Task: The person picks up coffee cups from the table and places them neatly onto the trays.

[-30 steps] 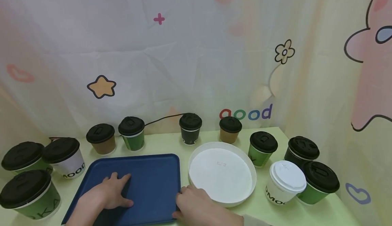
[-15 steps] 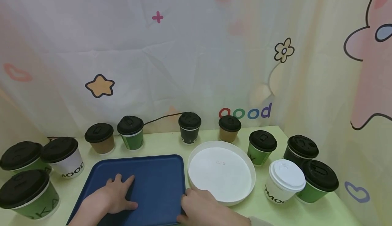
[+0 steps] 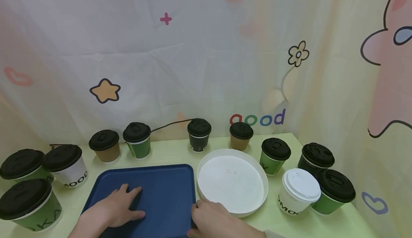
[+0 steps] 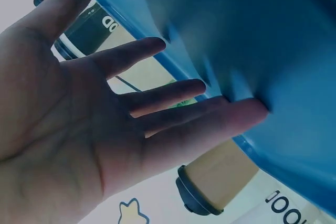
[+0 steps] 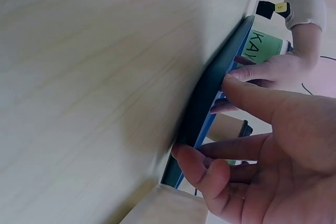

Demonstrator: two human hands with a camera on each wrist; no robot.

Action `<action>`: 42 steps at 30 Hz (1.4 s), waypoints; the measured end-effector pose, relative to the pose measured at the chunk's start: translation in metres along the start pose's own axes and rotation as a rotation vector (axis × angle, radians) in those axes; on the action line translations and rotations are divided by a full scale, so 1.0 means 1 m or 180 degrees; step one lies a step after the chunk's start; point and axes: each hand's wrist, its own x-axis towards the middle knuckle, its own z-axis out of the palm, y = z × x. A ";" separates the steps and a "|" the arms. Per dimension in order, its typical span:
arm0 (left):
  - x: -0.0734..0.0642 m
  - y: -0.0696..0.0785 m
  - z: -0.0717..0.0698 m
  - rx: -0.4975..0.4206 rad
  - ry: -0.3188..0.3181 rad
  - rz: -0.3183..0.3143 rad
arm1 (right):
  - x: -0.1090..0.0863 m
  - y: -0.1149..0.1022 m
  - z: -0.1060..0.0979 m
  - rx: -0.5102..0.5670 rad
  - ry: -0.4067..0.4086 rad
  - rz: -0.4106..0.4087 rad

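Note:
A dark blue rectangular tray (image 3: 167,191) lies before me on the table. My left hand (image 3: 117,207) reaches over it with fingers spread; in the left wrist view the fingertips (image 4: 257,106) touch the tray's inner surface. At the tray's right edge is my right hand (image 3: 214,218), its fingers bent. The right wrist view shows the thumb (image 5: 239,87) and curled fingers (image 5: 191,163) gripping the tray's side rim. Right beside this hand stands a round white dish (image 3: 231,184). The tray's near edge is partly out of the head view.
Lidded paper cups surround the tray and dish: a large green cup (image 3: 42,211) and a white cup (image 3: 72,171) at left, a black cup (image 3: 199,141) at the back, and a white-lidded cup (image 3: 291,198) at right. A printed curtain (image 3: 206,69) hangs behind the table.
The tray and both hands have shifted slightly right since the first frame, bringing the tray's right edge closer to the white dish. In the last half second the tray has slid slightly toward me.

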 end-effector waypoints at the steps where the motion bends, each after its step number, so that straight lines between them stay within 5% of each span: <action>1: 0.000 -0.001 0.000 -0.0026 0.0024 0.0039 | 0.000 0.000 0.000 -0.0006 -0.0014 0.0014; 15: -0.007 -0.021 -0.001 -0.0001 0.0545 0.0313 | -0.001 0.003 0.002 0.0081 -0.0099 0.0008; 29: -0.030 -0.034 0.001 -0.0381 0.1554 0.0327 | 0.002 0.003 0.001 0.0185 -0.0207 0.0074; 34: -0.038 -0.045 -0.001 -0.0433 0.1609 0.0275 | 0.002 0.001 0.002 0.0168 -0.0222 0.0123; 42: -0.054 -0.065 0.001 -0.0384 0.1402 0.0005 | 0.003 0.000 0.002 0.0195 -0.0253 0.0153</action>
